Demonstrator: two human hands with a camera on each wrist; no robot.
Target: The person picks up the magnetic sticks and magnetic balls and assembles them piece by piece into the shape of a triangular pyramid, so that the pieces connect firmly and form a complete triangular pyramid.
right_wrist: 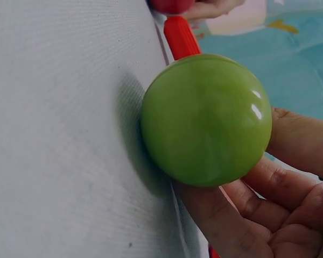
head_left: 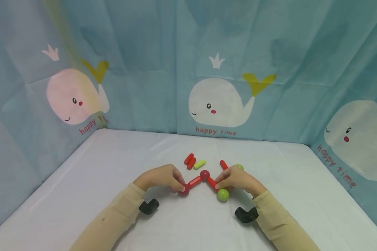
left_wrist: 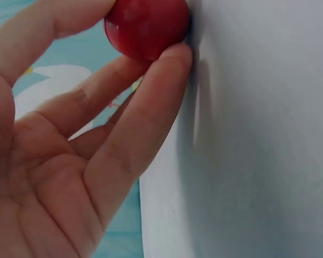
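In the head view my left hand (head_left: 164, 177) pinches a dark red ball (head_left: 184, 190) between thumb and fingers, low against the white tabletop. A red stick (head_left: 195, 182) runs from that ball up to a second red ball (head_left: 205, 175). Another red stick (head_left: 212, 183) slopes down from there towards a green ball (head_left: 223, 195). My right hand (head_left: 238, 181) pinches this second stick near its lower end, beside the green ball. In the right wrist view the green ball (right_wrist: 206, 121) hides the fingertips. The left wrist view shows the pinched red ball (left_wrist: 148, 27) close up.
Behind the hands lie two loose red sticks (head_left: 191, 163) and a yellow-green stick (head_left: 199, 164). Beyond the right hand are another red stick (head_left: 223, 165) and a second green ball (head_left: 239, 167), partly hidden. A blue whale-print curtain (head_left: 144, 87) stands around the white table (head_left: 128, 146).
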